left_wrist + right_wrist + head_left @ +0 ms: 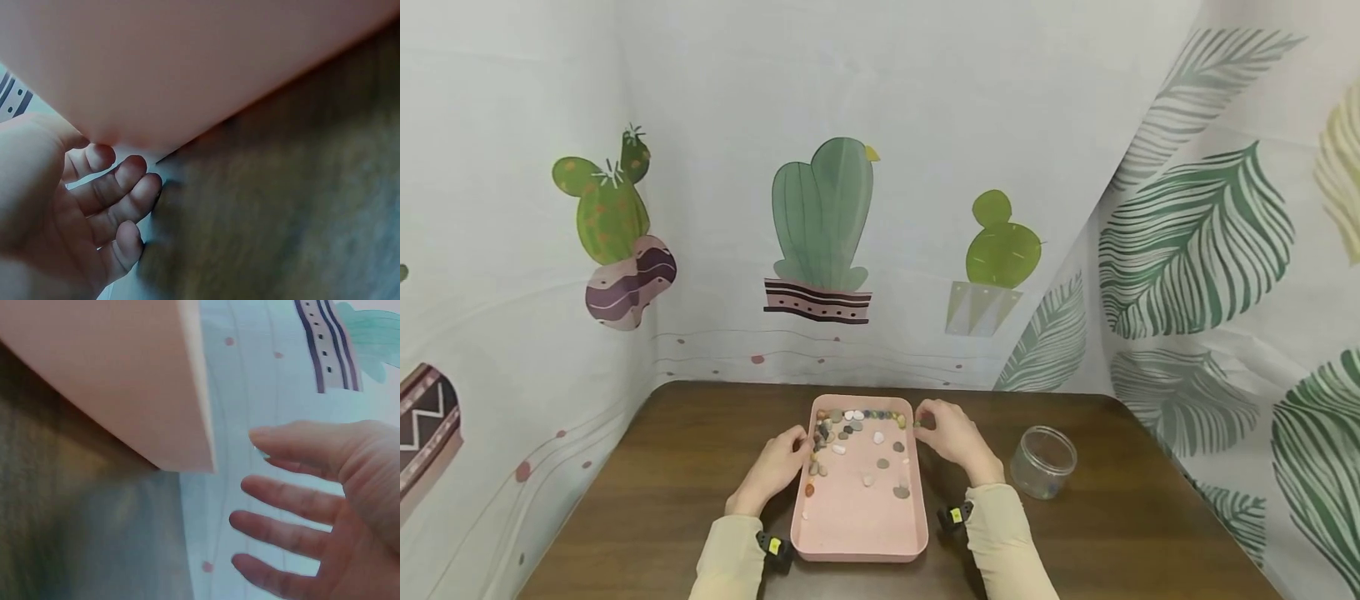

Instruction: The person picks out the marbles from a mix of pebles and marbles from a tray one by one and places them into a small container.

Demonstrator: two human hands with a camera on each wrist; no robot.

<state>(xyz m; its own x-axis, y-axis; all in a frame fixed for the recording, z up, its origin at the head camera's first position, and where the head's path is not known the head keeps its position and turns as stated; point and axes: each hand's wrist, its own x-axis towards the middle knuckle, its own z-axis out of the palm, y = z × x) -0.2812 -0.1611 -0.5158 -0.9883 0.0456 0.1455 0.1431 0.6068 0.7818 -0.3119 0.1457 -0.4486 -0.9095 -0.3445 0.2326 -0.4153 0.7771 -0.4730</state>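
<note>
On the table stands a shallow pink tray (857,533), with pebbles and glass marbles laid inside it. My left hand (775,467) grips the tray's left rim; in the left wrist view its curled fingers (128,187) sit by the tray's outer wall. Just outside the tray's right rim, my right hand (953,435) pinches a small greenish marble (261,453) between thumb and index finger, mostly hidden by them. Its other fingers (281,534) are spread apart. A row of marbles (883,414) runs along the far side beside white pebbles (853,415).
To the right of my right forearm stands a clear round jar (1043,462) with a few small things at its bottom. Dark pebbles (824,433) cluster along the tray's left side; grey pebbles (901,492) lie scattered at right. A printed cloth (910,100) hangs behind the wooden table (700,450).
</note>
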